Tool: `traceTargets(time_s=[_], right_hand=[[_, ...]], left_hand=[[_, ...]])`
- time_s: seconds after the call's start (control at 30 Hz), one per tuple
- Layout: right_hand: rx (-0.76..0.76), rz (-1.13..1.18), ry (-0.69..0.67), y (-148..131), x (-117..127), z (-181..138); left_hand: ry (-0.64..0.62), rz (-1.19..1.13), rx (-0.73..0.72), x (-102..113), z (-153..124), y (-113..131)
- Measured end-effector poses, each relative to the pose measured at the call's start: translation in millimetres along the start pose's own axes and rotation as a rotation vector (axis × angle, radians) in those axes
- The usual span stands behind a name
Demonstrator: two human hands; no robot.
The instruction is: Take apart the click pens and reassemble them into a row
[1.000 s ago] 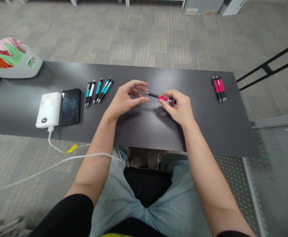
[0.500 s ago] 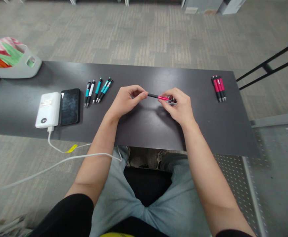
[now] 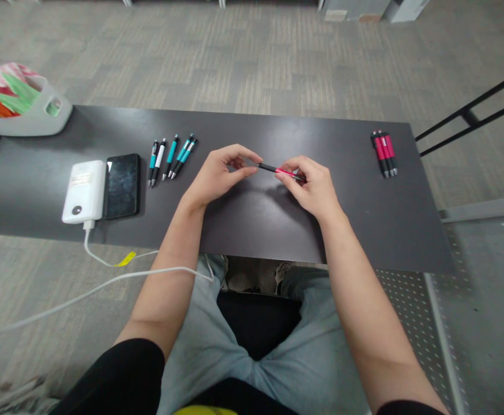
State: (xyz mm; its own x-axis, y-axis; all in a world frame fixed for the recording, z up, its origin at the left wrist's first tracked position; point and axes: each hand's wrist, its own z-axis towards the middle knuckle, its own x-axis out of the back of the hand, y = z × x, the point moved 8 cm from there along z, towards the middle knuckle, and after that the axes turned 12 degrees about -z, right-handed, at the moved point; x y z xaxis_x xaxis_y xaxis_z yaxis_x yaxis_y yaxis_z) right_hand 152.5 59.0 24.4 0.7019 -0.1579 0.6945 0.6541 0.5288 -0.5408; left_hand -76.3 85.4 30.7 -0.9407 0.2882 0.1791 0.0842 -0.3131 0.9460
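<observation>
My right hand (image 3: 310, 181) pinches a red pen (image 3: 287, 172) with a black grip, around its red barrel. The pen is held above the middle of the dark table, its tip pointing left. At that tip my left hand (image 3: 221, 173) has thumb and forefinger slightly apart, one above and one below the pen's end. Whether either fingertip touches the pen is hard to make out. Several red pens (image 3: 384, 153) lie side by side toward the table's right end. To the left are several teal pens (image 3: 183, 157) and a white pen (image 3: 159, 162).
A white power bank (image 3: 83, 193) with a white cable (image 3: 117, 278) lies beside a black phone (image 3: 123, 187) on the left. A white basket (image 3: 57, 118) with colourful contents stands at the table's (image 3: 382, 230) far left. Black metal bars (image 3: 472, 121) run past the right end.
The thumb and forefinger of my left hand have parted at the pen's tip, which now shows between them. My right hand still holds the pen, tilted slightly more.
</observation>
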Motion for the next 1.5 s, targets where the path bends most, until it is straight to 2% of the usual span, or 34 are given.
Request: traceTargets(time_s=[0.23,0.37,0.57,0.73,1.0,1.3,1.5], right_hand=[[-0.007,-0.03,-0.018,-2.2,-0.4,0.2],[0.007,-0.021,-0.022,-3.3,-1.5,-0.6],[0.004,-0.022,0.016,-2.4,0.8,-0.6],[0.015,-0.045,0.013,-3.9,1.1,-0.5],[-0.024,-0.032,0.021,-0.6,1.1,-0.7],[0.025,-0.03,0.02,-4.9,0.3,-1.2],[-0.036,-0.041,0.013,-0.5,-1.6,-0.8]], left_hand=[[0.042,0.073,0.055,-4.0,0.2,-3.9],[0.047,0.124,0.03,-3.9,1.3,-1.4],[0.068,0.068,0.015,-1.5,0.8,0.4],[0.032,0.131,0.068,-6.2,0.8,-3.9],[0.048,0.108,0.032,-4.1,0.6,-1.4],[0.001,0.152,0.054,-9.7,0.3,-4.8],[0.042,0.201,0.024,-8.8,2.2,-0.2]])
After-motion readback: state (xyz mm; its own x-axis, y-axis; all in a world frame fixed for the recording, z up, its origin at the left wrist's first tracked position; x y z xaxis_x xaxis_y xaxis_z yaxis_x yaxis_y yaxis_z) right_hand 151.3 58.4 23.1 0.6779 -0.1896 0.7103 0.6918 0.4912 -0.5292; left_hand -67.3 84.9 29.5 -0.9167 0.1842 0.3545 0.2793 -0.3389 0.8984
